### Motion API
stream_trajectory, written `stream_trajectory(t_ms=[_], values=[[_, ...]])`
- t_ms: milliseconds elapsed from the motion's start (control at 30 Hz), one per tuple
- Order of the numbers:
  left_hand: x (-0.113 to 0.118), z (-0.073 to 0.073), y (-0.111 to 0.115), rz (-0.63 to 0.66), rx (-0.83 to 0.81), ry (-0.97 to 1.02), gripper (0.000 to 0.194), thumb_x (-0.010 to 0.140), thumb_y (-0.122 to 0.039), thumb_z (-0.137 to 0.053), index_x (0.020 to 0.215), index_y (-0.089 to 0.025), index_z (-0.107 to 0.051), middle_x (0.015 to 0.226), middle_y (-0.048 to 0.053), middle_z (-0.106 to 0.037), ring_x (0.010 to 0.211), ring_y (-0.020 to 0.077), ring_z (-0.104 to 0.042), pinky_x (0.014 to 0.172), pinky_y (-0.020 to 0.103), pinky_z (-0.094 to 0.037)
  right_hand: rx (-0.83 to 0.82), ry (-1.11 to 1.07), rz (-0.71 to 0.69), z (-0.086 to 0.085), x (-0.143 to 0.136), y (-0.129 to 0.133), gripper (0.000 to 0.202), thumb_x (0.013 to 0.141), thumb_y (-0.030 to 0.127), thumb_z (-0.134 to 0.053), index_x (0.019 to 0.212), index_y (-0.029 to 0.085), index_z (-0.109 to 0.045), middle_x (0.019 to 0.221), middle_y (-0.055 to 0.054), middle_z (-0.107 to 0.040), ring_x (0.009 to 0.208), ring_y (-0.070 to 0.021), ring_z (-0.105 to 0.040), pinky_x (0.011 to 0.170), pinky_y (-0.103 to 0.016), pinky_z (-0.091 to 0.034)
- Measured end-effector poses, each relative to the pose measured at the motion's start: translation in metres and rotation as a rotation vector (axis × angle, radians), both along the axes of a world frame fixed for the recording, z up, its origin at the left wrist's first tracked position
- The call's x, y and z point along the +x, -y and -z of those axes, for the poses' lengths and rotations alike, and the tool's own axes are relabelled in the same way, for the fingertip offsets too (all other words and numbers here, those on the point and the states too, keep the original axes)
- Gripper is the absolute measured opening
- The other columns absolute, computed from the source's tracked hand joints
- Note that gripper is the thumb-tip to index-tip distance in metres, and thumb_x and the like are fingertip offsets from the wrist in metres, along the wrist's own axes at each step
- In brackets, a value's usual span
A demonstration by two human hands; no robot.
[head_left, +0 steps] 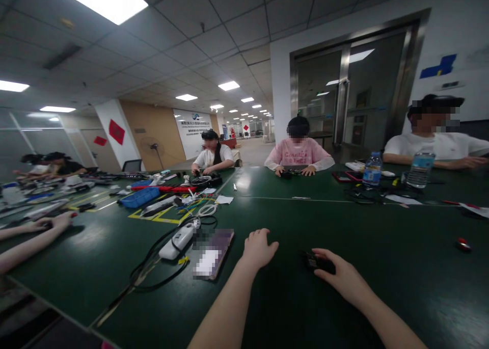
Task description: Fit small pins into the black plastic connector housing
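Note:
My left hand (261, 248) rests on the green tabletop (282, 308), its thumb apart from the slightly curled fingers and nothing visible in it. To its right, my right hand (342, 275) has its thumb and fingers around a small black object (320, 262). That object lies low at the table surface, with some lighter detail at its left end; its exact kind is too dark to make out. The nearest thing to my left hand is a phone (214, 254) lying flat to its left.
Left of the phone are a white power strip (180, 240) and a looped black cable (147, 289). Farther off sit a blue tray (140, 197), loose wires and water bottles (372, 169). A co-worker's hands (53, 225) are at the left; several people sit around the table.

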State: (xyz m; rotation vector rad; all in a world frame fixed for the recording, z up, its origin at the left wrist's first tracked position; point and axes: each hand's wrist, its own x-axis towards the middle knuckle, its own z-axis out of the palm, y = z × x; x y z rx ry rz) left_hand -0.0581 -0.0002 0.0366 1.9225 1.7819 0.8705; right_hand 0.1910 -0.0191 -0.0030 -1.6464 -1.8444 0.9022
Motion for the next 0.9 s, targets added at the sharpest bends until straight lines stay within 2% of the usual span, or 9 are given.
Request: stream_trajectory(t_ms=[67, 133, 233, 333, 400, 500, 600, 767, 900], values=[[-0.021, -0.002, 0.001, -0.069, -0.01, -0.075, 0.037, 0.072, -0.034, -0.062, 0.105, -0.019, -0.058, 0.115, 0.015, -0.06, 0.115, 0.0344, -0.046, 0.097, 0.045, -0.029, -0.021, -0.008, -0.005, 0.001, 0.001, -0.001, 0.053, 0.072, 0.027, -0.06, 0.124, 0.029, -0.048, 0.128, -0.004, -0.054, 0.117, -0.0268, -0.05, 0.09, -0.04, -0.047], [-0.045, -0.005, 0.005, -0.153, -0.022, -0.152, 0.033, 0.076, -0.023, -0.053, 0.109, -0.018, -0.055, 0.115, 0.015, -0.06, 0.116, 0.0319, -0.046, 0.098, 0.045, -0.027, -0.024, -0.012, -0.002, 0.003, 0.002, -0.003, 0.054, 0.071, 0.027, -0.061, 0.123, 0.03, -0.048, 0.129, -0.005, -0.054, 0.117, -0.028, -0.051, 0.09, -0.041, -0.046], [-0.084, -0.011, 0.01, -0.26, -0.05, -0.257, 0.039, 0.077, -0.009, -0.041, 0.115, -0.015, -0.049, 0.112, 0.015, -0.063, 0.117, 0.0283, -0.048, 0.098, 0.043, -0.025, -0.024, -0.032, -0.009, 0.008, 0.004, -0.006, 0.054, 0.071, 0.029, -0.06, 0.124, 0.029, -0.048, 0.13, -0.005, -0.053, 0.117, -0.0294, -0.051, 0.089, -0.041, -0.047], [-0.116, -0.014, 0.014, -0.304, -0.069, -0.336, 0.049, 0.073, -0.001, -0.036, 0.119, -0.015, -0.043, 0.113, 0.012, -0.064, 0.117, 0.0253, -0.048, 0.102, 0.044, -0.02, -0.037, -0.039, -0.01, 0.009, 0.003, -0.007, 0.055, 0.071, 0.029, -0.06, 0.124, 0.029, -0.048, 0.13, -0.005, -0.053, 0.116, -0.0292, -0.051, 0.089, -0.041, -0.047], [-0.129, -0.014, 0.015, -0.296, -0.087, -0.375, 0.052, 0.071, 0.0, -0.036, 0.12, -0.017, -0.042, 0.112, 0.009, -0.065, 0.117, 0.0224, -0.049, 0.104, 0.044, -0.015, -0.028, -0.047, -0.007, 0.009, 0.002, -0.007, 0.055, 0.07, 0.028, -0.06, 0.124, 0.028, -0.049, 0.129, -0.005, -0.054, 0.115, -0.0286, -0.052, 0.089, -0.04, -0.047], [-0.137, -0.009, 0.013, -0.269, -0.119, -0.404, 0.051, 0.071, -0.001, -0.036, 0.119, -0.019, -0.041, 0.108, 0.007, -0.067, 0.117, 0.0207, -0.049, 0.106, 0.049, -0.006, 0.002, -0.059, -0.004, 0.009, 0.002, -0.006, 0.053, 0.07, 0.028, -0.061, 0.122, 0.03, -0.051, 0.126, -0.004, -0.057, 0.114, -0.0279, -0.053, 0.089, -0.04, -0.047], [-0.137, -0.004, 0.009, -0.267, -0.142, -0.419, 0.049, 0.072, -0.001, -0.034, 0.117, -0.019, -0.041, 0.109, 0.007, -0.067, 0.117, 0.0217, -0.05, 0.105, 0.052, -0.004, 0.011, -0.062, 0.0, 0.011, 0.002, -0.005, 0.053, 0.07, 0.027, -0.061, 0.121, 0.03, -0.051, 0.125, -0.003, -0.057, 0.114, -0.0272, -0.053, 0.09, -0.04, -0.047], [-0.136, -0.003, 0.004, -0.287, -0.148, -0.412, 0.05, 0.069, 0.001, -0.033, 0.114, -0.019, -0.041, 0.109, 0.007, -0.067, 0.114, 0.023, -0.053, 0.104, 0.053, -0.007, 0.016, -0.076, -0.011, 0.015, 0.004, -0.007, 0.052, 0.07, 0.028, -0.06, 0.121, 0.03, -0.051, 0.126, -0.003, -0.056, 0.114, -0.0273, -0.053, 0.088, -0.039, -0.048], [-0.137, -0.011, 0.003, -0.334, -0.121, -0.373, 0.054, 0.068, 0.003, -0.034, 0.115, -0.021, -0.038, 0.111, 0.006, -0.066, 0.115, 0.0226, -0.052, 0.103, 0.052, -0.014, 0.001, -0.079, 0.007, 0.011, 0.002, -0.005, 0.052, 0.07, 0.026, -0.061, 0.121, 0.027, -0.052, 0.126, -0.006, -0.056, 0.114, -0.0288, -0.053, 0.088, -0.04, -0.047]])
